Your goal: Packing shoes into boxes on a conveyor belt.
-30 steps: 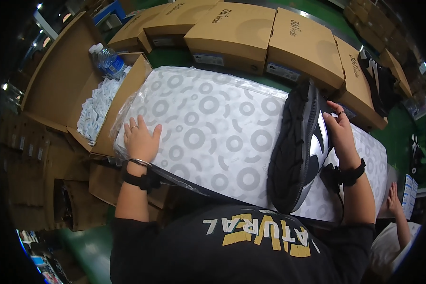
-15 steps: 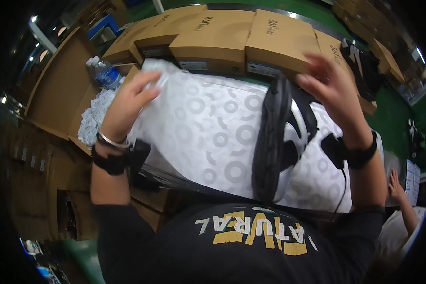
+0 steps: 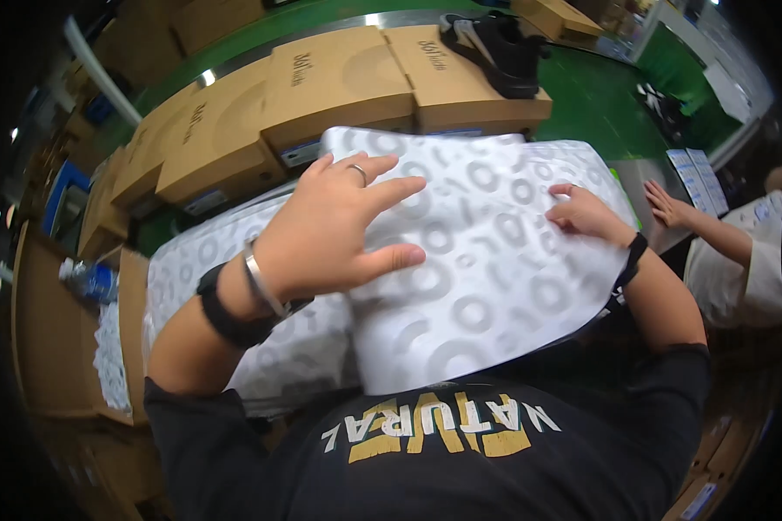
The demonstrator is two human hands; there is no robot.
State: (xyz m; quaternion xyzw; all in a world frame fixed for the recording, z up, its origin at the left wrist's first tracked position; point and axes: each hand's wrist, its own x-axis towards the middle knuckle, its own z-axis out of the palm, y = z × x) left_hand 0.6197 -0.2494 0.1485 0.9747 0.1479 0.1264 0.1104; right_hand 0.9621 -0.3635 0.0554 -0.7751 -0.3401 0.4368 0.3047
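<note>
A loose white sheet of wrapping paper, printed with grey rings, spreads in front of me over a wider grey-white patterned layer. My left hand hovers over or rests lightly on the sheet's upper left part, fingers spread and thumb stretched to the right. It is open and wears a ring. On the right part of the paper lies my right hand, fingers bent but apart; I see nothing held in them. Whatever is under the sheet is hidden. Black bands wrap both wrists.
Brown shoe boxes line the far side, and a black shoe sits on the rightmost. At left, an open carton holds small white packets and a plastic bottle. Another person's hand touches the metal surface at right.
The view has turned to the right. The paper sheet has swung rightward, and the black-and-white shoe that lay on the paper is no longer visible. My right hand has lowered onto the paper.
</note>
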